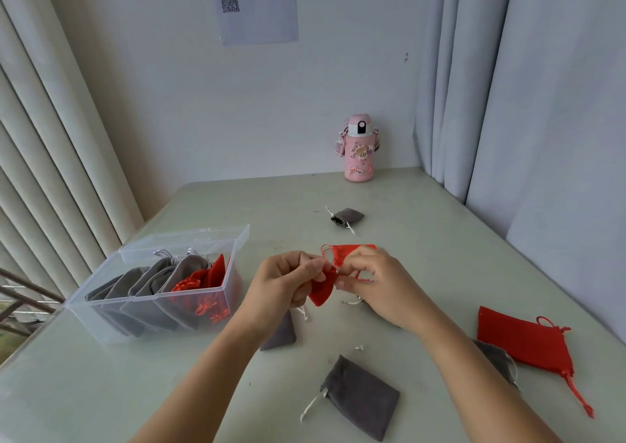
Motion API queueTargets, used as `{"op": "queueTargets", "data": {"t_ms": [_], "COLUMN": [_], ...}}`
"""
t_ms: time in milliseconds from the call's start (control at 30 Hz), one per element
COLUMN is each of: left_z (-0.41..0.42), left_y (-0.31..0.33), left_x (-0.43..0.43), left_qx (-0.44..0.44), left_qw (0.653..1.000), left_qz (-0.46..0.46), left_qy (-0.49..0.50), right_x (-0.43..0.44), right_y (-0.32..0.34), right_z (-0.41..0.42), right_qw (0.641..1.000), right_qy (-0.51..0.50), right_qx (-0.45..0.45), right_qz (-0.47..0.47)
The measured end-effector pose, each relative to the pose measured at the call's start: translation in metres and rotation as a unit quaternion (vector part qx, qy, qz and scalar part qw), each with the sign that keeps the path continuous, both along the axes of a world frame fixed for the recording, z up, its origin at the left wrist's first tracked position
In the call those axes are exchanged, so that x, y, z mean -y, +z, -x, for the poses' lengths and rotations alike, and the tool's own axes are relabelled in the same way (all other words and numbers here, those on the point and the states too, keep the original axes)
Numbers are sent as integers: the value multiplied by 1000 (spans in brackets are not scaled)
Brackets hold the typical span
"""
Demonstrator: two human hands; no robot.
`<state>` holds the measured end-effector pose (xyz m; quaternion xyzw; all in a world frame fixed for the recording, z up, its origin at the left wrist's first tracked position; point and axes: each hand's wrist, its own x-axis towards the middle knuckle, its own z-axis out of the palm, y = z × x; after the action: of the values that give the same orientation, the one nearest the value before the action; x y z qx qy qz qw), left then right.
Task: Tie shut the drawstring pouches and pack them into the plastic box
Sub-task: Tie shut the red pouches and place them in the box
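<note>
My left hand (pixel 288 278) and my right hand (pixel 372 280) hold a small red drawstring pouch (pixel 321 290) above the table, both pinching at its gathered neck and red cords. The pouch body hangs down between the hands. To the left stands the clear plastic box (pixel 149 310), lid open behind it, holding several grey pouches and red pouches upright in a row. Loose pouches lie on the table: a grey pouch (pixel 360 397) in front, a second grey one (pixel 281 334) under my left wrist, a red pouch (pixel 523 341) at the right, another red one (pixel 352 249) behind my hands, a far grey pouch (pixel 347 217).
A pink water bottle (pixel 359 148) stands at the back of the pale green table (pixel 101 392) against the wall. Curtains hang at the right and blinds at the left. Another grey pouch (pixel 494 358) lies partly under my right forearm.
</note>
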<state>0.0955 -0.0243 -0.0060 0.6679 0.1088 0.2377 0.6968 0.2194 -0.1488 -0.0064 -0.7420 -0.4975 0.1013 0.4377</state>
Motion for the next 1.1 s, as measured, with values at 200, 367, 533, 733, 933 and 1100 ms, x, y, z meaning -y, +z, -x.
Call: {"op": "queueTargets", "data": {"t_ms": [200, 367, 533, 733, 933, 1100], "left_z": [6, 3, 3, 0, 1, 1], "left_y": [12, 12, 13, 10, 8, 9], "left_x": [1, 5, -1, 4, 1, 1], "left_qx": [13, 4, 32, 24, 0, -8], "left_qw": [999, 999, 998, 997, 995, 999], "left_qz": [-25, -29, -16, -45, -92, -19], "left_qy": [26, 21, 49, 57, 50, 26], "right_x": [1, -5, -4, -6, -13, -8], "right_y": [1, -2, -3, -5, -13, -10], "right_z": [0, 9, 7, 8, 13, 10], "right_qw": [980, 916, 867, 875, 899, 914], "right_qy": [53, 84, 132, 136, 88, 56], "right_qx": [-185, -375, -456, -434, -374, -340], "right_qz": [-50, -116, -150, -166, -211, -214]}}
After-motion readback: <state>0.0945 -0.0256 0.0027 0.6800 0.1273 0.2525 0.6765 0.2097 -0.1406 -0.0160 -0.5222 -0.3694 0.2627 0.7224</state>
